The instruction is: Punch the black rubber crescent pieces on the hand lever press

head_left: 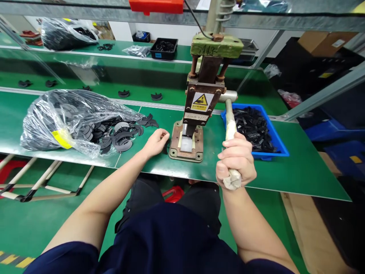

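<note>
My right hand [236, 161] is wrapped around the taped lever handle [230, 118] of a hand press [203, 82]. The lever slopes down toward me from the press's right side. My left hand [156, 142] is just left of the press base [173, 150], its fingers pinched together; a dark patch shows under the fingertips, but what they hold is hidden. A pale block [186, 144] sits on the base beneath the ram. To the left of that hand, black curved pieces [122, 139] spill from a clear plastic bag [57, 110] onto the green table.
A blue tray [281, 146] full of black parts stands right of the press. Several curved pieces [156, 96] lie spaced along the strip behind. A black bin [164, 55] and another filled bag [61, 36] stand farther back. The bench's front edge [205, 179] runs before me.
</note>
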Motion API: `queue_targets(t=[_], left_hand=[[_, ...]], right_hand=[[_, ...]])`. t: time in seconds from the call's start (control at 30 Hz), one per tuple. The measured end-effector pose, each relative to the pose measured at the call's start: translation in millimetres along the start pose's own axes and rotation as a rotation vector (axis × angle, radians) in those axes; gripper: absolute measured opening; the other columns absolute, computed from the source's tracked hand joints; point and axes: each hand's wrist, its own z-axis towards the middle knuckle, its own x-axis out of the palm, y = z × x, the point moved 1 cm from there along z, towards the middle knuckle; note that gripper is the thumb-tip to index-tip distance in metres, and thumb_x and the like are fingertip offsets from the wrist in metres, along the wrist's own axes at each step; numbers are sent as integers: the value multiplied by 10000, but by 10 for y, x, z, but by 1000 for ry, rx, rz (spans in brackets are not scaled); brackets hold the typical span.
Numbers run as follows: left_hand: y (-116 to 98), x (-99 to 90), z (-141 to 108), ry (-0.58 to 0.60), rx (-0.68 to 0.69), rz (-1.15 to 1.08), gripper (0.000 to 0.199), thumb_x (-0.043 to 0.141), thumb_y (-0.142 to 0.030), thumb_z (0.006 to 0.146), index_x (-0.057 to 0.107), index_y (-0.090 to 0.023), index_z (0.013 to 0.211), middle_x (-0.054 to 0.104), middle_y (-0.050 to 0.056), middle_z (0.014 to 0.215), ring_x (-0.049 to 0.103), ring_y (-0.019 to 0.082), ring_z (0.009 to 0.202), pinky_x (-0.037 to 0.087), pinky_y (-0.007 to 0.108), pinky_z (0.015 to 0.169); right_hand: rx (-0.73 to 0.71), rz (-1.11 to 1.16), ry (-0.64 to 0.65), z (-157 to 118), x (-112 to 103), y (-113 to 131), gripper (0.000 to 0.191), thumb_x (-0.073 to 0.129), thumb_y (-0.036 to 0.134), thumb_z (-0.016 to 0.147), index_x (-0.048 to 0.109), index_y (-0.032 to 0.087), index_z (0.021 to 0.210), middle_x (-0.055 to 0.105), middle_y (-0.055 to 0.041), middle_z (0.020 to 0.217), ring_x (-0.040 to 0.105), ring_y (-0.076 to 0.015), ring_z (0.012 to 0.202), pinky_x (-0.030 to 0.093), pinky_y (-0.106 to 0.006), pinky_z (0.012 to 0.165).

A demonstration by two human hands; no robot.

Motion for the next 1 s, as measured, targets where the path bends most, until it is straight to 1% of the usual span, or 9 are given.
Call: queue_targets(t=[0.1,0.23,0.33,0.47,0.57,0.67,0.83,0.9,1.0], left_hand=[[189,-157,-163,-44,16,84,328,499,-469,1058,672,-201,1136,706,91,1153,663,216,1080,529,358,977],[227,-295,-320,114,24,289,507,635,-562,986,656,-208,1347,691,117,1305,666,265,1180,535,398,1032],[150,-284,-333,128,5,523,673,699,-633,925,620,-205,1439,642,154,1429,581,347,1362,459,474,1161],[99,-217,-243,127,-103,593,723,776,-658,842,643,-199,1385,623,177,1418,573,386,1367,484,488,1105],[113,-204,-195,175,-181,450,541,808,-566,837,663,-215,1223,711,104,1129,694,305,1094,543,406,919],[111,-215,-194,173,-227,161,391,804,-504,852,646,-225,1075,676,6,838,672,207,791,529,325,732],[-45,-189,-101,111,-276,-434,497,847,-615,790,646,-182,929,689,12,839,673,147,719,565,263,627],[-165,-144,-7,127,-297,-481,500,813,-635,837,627,-180,927,694,8,794,679,132,651,546,234,549],[-365,-48,140,189,-323,-418,428,671,-594,992,540,-196,899,656,-19,668,627,107,484,435,193,414]], right_hand=[[0,15,-7,-1,13,0,193,653,383,923,599,310,752,625,25,727,708,-223,930,554,-647,1142],[-23,45,-52,5,44,-27,227,660,364,920,590,274,724,630,33,729,705,-194,926,562,-590,1116],[-60,60,-63,6,52,-62,247,685,362,904,588,253,704,634,42,724,704,-175,928,564,-552,1102],[-50,61,-52,4,39,-88,245,700,377,890,601,261,697,644,46,720,704,-177,925,570,-548,1095],[-47,61,-56,1,34,-85,227,703,374,876,604,268,701,649,53,723,702,-178,921,572,-548,1094],[-40,58,-59,-4,39,-79,227,703,364,873,597,264,699,643,56,723,703,-173,926,566,-547,1104],[-38,69,-65,-6,51,-68,253,701,368,881,579,254,690,645,48,723,701,-170,926,564,-541,1114],[-32,69,-70,-4,50,-66,253,704,357,878,572,251,691,645,45,722,701,-172,930,564,-538,1118],[-39,72,-59,-1,41,-66,244,699,348,881,573,250,696,645,46,726,703,-168,932,563,-537,1128]])
